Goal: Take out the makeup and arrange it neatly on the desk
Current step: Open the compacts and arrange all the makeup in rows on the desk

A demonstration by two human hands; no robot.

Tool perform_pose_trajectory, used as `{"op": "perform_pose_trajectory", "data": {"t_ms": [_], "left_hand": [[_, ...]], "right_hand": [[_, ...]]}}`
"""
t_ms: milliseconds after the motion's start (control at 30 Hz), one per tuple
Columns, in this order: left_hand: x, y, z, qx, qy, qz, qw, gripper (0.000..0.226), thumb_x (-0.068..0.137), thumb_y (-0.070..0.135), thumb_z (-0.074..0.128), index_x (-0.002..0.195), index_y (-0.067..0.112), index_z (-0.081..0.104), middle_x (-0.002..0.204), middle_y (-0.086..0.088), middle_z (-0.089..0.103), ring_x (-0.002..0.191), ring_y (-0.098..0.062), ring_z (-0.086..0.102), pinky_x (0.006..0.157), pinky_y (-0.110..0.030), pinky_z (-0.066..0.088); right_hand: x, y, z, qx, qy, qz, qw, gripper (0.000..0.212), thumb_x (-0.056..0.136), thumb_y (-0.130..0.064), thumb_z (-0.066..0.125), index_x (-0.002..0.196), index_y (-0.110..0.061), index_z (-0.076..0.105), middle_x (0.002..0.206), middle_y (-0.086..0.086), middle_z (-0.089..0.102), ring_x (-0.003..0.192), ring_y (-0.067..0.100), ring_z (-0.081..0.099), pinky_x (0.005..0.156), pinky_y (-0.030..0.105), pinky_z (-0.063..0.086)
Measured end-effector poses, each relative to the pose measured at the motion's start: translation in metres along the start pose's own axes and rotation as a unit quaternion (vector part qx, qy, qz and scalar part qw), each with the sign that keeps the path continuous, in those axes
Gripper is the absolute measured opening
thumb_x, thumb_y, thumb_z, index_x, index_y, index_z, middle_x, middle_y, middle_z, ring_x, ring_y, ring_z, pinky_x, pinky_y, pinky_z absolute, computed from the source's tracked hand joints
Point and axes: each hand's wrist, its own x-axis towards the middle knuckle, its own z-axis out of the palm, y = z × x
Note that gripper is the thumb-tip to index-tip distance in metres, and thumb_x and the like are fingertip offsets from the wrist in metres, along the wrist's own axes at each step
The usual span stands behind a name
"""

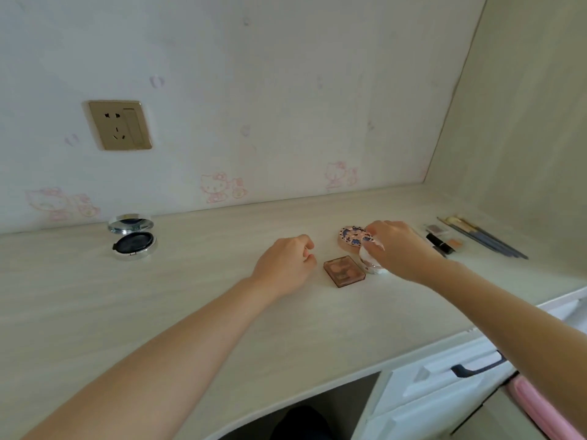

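Observation:
On the pale desk [190,296], my right hand [397,249] reaches over a white round compact [373,265] and its fingers curl round it. Just behind lies a pink round compact with a blue pattern [352,238], which my fingertips also reach. A brown square palette [344,270] lies flat to the left of the white compact. My left hand [284,268] rests on the desk beside the palette, fingers loosely curled, holding nothing. An open silver cushion compact [133,238] stands at the far left.
To the right lie a black lipstick [440,242], small palettes [440,230] and several brushes [482,238] in a row. A wall socket [119,125] is at the back left. A white drawer with a dark handle [476,368] is open at lower right, a pink thing [540,411] beside it.

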Motion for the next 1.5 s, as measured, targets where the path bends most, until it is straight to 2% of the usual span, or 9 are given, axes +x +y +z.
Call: {"op": "perform_pose_trajectory", "data": {"t_ms": [233, 367, 433, 600, 767, 967, 1100, 1233, 1500], "left_hand": [[0.062, 0.009, 0.024, -0.11, -0.032, -0.084, 0.99, 0.022, 0.088, 0.021, 0.059, 0.107, 0.013, 0.066, 0.105, -0.005, 0.065, 0.104, -0.022, 0.06, 0.083, -0.022, 0.044], [0.088, 0.025, 0.041, -0.118, -0.056, -0.116, 0.985, 0.038, 0.088, 0.035, 0.063, 0.116, 0.011, 0.06, 0.121, -0.007, 0.06, 0.114, -0.023, 0.055, 0.094, -0.03, 0.043], [0.097, 0.032, 0.049, -0.074, -0.072, -0.114, 0.988, 0.038, 0.088, 0.046, 0.061, 0.105, 0.011, 0.061, 0.115, -0.009, 0.059, 0.114, -0.027, 0.052, 0.097, -0.035, 0.041], [0.107, 0.037, 0.066, 0.041, -0.107, -0.117, 0.987, 0.064, 0.083, 0.062, 0.056, 0.114, 0.006, 0.055, 0.119, -0.014, 0.052, 0.116, -0.033, 0.041, 0.089, -0.033, 0.034], [0.105, 0.033, 0.07, -0.015, -0.072, -0.135, 0.988, 0.07, 0.077, 0.06, 0.066, 0.122, 0.01, 0.047, 0.122, -0.011, 0.051, 0.118, -0.03, 0.039, 0.08, -0.029, 0.03], [0.091, 0.033, 0.062, -0.16, -0.039, -0.131, 0.978, 0.067, 0.074, 0.038, 0.079, 0.119, 0.012, 0.038, 0.106, -0.003, 0.051, 0.111, -0.025, 0.048, 0.083, -0.033, 0.044], [0.088, 0.025, 0.056, -0.207, -0.024, -0.139, 0.968, 0.065, 0.07, 0.027, 0.084, 0.118, 0.011, 0.042, 0.114, -0.004, 0.059, 0.093, -0.016, 0.054, 0.072, -0.025, 0.041], [0.084, 0.015, 0.049, -0.26, 0.031, -0.145, 0.954, 0.059, 0.073, 0.012, 0.08, 0.121, 0.012, 0.047, 0.115, -0.007, 0.06, 0.094, -0.018, 0.056, 0.076, -0.026, 0.045], [0.057, -0.007, 0.008, -0.34, 0.047, -0.129, 0.93, 0.08, 0.066, 0.006, 0.084, 0.133, 0.015, 0.041, 0.108, -0.011, 0.061, 0.098, -0.026, 0.064, 0.088, -0.047, 0.054]], "right_hand": [[0.056, 0.016, 0.006, -0.006, -0.039, 0.069, 0.997, 0.031, 0.094, -0.022, 0.04, 0.09, -0.004, 0.065, 0.084, 0.012, 0.067, 0.079, 0.029, 0.063, 0.072, 0.038, 0.054], [0.073, 0.022, 0.019, -0.024, -0.054, 0.085, 0.995, 0.035, 0.092, -0.022, 0.044, 0.06, -0.008, 0.045, 0.059, 0.006, 0.049, 0.063, 0.026, 0.049, 0.051, 0.028, 0.037], [0.077, 0.024, 0.023, -0.034, -0.061, 0.094, 0.993, 0.035, 0.092, -0.025, 0.045, 0.06, -0.011, 0.042, 0.061, 0.005, 0.046, 0.069, 0.026, 0.046, 0.054, 0.028, 0.035], [0.079, 0.026, 0.03, -0.063, -0.08, 0.097, 0.99, 0.037, 0.094, -0.027, 0.042, 0.06, -0.013, 0.039, 0.062, 0.005, 0.046, 0.077, 0.027, 0.042, 0.078, 0.035, 0.044], [0.078, 0.026, 0.032, -0.017, -0.048, 0.113, 0.992, 0.033, 0.091, -0.02, 0.041, 0.082, -0.005, 0.068, 0.084, 0.01, 0.069, 0.087, 0.032, 0.054, 0.096, 0.039, 0.037], [0.073, 0.021, 0.026, 0.079, 0.007, 0.104, 0.991, 0.021, 0.091, -0.023, 0.049, 0.107, -0.011, 0.058, 0.105, 0.006, 0.064, 0.103, 0.028, 0.053, 0.095, 0.039, 0.039], [0.066, 0.013, 0.023, 0.213, 0.002, 0.099, 0.972, 0.016, 0.093, -0.023, 0.055, 0.105, -0.015, 0.049, 0.099, 0.003, 0.058, 0.09, 0.021, 0.057, 0.065, 0.03, 0.046], [0.065, 0.002, 0.021, 0.241, 0.02, 0.045, 0.969, 0.016, 0.093, -0.02, 0.054, 0.108, -0.019, 0.049, 0.097, 0.001, 0.065, 0.08, 0.011, 0.059, 0.054, 0.021, 0.042], [0.058, -0.031, 0.01, 0.279, 0.018, -0.007, 0.96, 0.021, 0.092, -0.022, 0.058, 0.107, -0.036, 0.057, 0.099, -0.004, 0.065, 0.085, 0.013, 0.064, 0.066, 0.027, 0.053]]}}
